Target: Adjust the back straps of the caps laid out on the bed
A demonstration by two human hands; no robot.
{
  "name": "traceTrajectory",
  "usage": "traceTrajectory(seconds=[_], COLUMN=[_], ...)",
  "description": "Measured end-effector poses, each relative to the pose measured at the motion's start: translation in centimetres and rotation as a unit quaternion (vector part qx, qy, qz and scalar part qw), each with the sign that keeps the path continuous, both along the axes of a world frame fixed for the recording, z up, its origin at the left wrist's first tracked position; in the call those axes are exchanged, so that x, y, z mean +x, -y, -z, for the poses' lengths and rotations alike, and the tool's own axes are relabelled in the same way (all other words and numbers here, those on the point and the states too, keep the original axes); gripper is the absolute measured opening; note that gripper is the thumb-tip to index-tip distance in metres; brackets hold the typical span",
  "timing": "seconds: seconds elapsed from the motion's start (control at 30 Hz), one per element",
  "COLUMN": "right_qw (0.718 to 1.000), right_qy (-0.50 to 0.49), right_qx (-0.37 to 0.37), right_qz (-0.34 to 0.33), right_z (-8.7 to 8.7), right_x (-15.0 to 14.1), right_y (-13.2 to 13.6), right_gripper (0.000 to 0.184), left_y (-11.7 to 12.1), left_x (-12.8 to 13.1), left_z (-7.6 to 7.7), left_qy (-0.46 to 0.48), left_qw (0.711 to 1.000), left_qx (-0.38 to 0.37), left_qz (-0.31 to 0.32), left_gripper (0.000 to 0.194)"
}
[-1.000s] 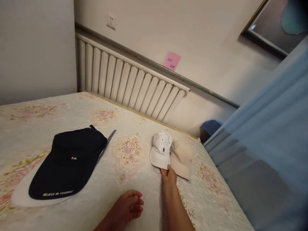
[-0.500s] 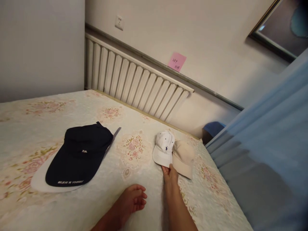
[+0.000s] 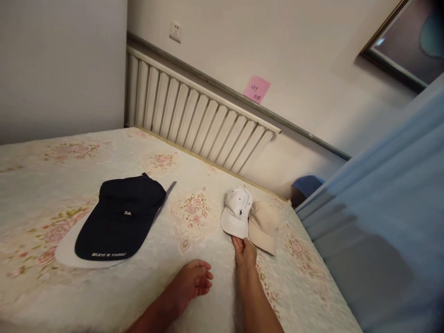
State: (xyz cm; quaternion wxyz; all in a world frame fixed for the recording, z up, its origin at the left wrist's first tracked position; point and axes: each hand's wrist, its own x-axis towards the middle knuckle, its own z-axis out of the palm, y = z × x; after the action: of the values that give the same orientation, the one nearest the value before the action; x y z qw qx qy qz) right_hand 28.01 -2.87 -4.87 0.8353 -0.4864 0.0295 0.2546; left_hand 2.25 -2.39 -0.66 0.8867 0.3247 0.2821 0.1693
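My right hand (image 3: 244, 249) pinches the brim of a white baseball cap (image 3: 237, 210) that carries a small dark blue emblem. Right beside that cap, on its right, is a beige cap (image 3: 265, 225), partly overlapped by the white one. My left hand (image 3: 194, 280) hovers low over the bed, empty, its fingers loosely curled and apart. To the left lies a black cap (image 3: 126, 210) with "BELIEVE IN YOURSELF" on its brim, and a white brim (image 3: 67, 252) sticks out from underneath it.
A floral bedspread (image 3: 218, 300) covers the bed. Behind it are a white radiator (image 3: 194, 111) and a wall with a pink note (image 3: 257, 89). Blue curtains (image 3: 388, 222) hang on the right, near a dark blue object (image 3: 305, 187). A grey panel (image 3: 62, 69) stands at left.
The view has shifted slightly, so the black cap appears a little farther right and higher. Both hands stay nearly where they were, the right one still at the white cap's brim.
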Motion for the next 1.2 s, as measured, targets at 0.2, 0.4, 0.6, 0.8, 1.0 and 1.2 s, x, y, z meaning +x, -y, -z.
traceTrajectory(seconds=[0.2, 0.4, 0.6, 0.8, 1.0, 1.2], right_qw=[1.000, 0.999, 0.998, 0.995, 0.991, 0.983], right_qy=[0.016, 0.033, 0.053, 0.079, 0.107, 0.153], right_qx=[-0.014, -0.028, -0.026, -0.028, -0.045, -0.069], right_qz=[-0.017, -0.023, -0.031, -0.051, -0.073, -0.076], right_z=[0.7, 1.0, 0.8, 0.7, 0.4, -0.1], right_x=[-0.7, -2.0, -3.5, -5.0, -6.4, -7.9], right_y=[0.9, 1.9, 3.0, 4.2, 5.1, 5.6], right_gripper=[0.018, 0.024, 0.028, 0.040, 0.045, 0.047], left_y=[0.0, -0.1, -0.1, -0.2, -0.6, -1.1], left_x=[-0.1, -0.1, -0.3, -0.3, -0.7, -1.4], left_z=[0.1, 0.4, 0.4, 0.3, 0.3, 0.7], left_qy=[0.002, 0.002, 0.003, -0.020, -0.028, -0.031], left_qw=[1.000, 1.000, 1.000, 1.000, 0.999, 0.999], left_qx=[0.006, 0.009, 0.018, 0.014, 0.005, -0.003], left_qz=[0.002, 0.002, 0.000, -0.006, -0.018, -0.030], left_gripper=[0.035, 0.033, 0.033, 0.033, 0.030, 0.030])
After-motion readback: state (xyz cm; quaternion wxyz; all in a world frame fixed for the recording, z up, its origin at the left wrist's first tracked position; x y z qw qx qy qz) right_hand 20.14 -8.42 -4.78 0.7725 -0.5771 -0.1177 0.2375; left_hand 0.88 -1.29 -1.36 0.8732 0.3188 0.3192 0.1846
